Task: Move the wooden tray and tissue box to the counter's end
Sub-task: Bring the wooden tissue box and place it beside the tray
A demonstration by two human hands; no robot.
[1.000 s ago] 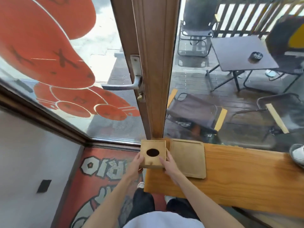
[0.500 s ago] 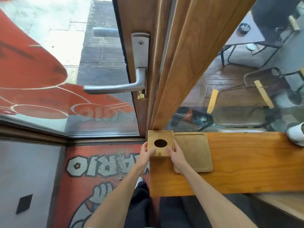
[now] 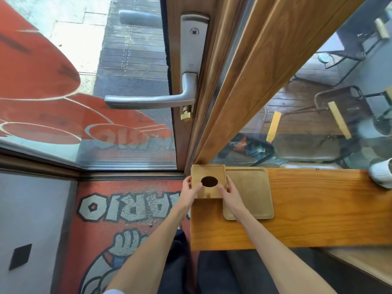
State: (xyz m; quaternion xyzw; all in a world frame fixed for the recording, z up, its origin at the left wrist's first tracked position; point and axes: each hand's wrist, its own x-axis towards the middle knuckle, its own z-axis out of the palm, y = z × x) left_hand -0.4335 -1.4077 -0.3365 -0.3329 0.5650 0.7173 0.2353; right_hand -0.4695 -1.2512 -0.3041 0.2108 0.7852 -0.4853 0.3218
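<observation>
A square wooden tissue box (image 3: 209,172) with a dark oval hole in its lid stands at the far left end of the wooden counter (image 3: 318,211), against the window frame. My left hand (image 3: 189,190) grips its left side and my right hand (image 3: 230,193) grips its right side. A flat wooden tray (image 3: 251,188) with rounded corners lies on the counter directly to the right of the box, touching it; my right wrist covers part of the tray's left edge.
A wooden door post (image 3: 237,81) and a metal door handle (image 3: 152,98) rise just behind the box. A white cup (image 3: 381,174) sits at the counter's right. Glass runs along the counter's back edge. The floor with red lettering (image 3: 127,206) lies left of the counter.
The box has moved from off the counter's left end onto its far corner, next to the tray, with both hands still on it. My head has tilted further down and closer.
</observation>
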